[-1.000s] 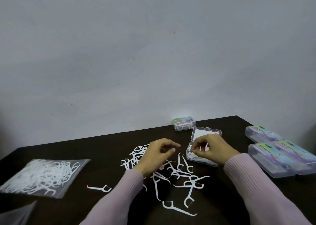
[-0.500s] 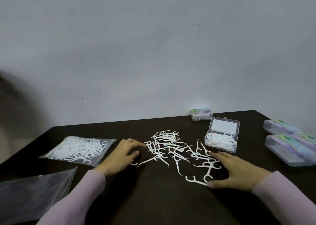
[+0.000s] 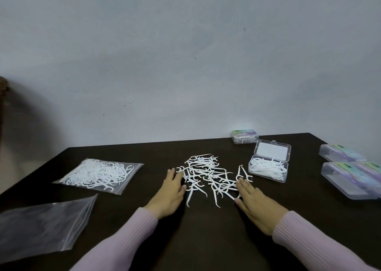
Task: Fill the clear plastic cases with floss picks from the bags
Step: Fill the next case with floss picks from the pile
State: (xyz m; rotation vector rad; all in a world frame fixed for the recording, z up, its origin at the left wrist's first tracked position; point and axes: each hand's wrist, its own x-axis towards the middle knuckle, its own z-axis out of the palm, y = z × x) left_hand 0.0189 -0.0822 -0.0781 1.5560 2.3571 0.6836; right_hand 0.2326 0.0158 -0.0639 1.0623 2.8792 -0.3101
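At nine o'clock on the dark table lies a flat empty clear plastic bag, and behind it a clear bag full of white floss picks. The left hand lies flat with fingers straight, touching the loose pile of white floss picks in the middle. The right hand does the same. At two o'clock sits the open clear plastic case, part full. At three o'clock wait closed clear cases. The picks look light, thin and tangly; pinch a few by their stiff handles.
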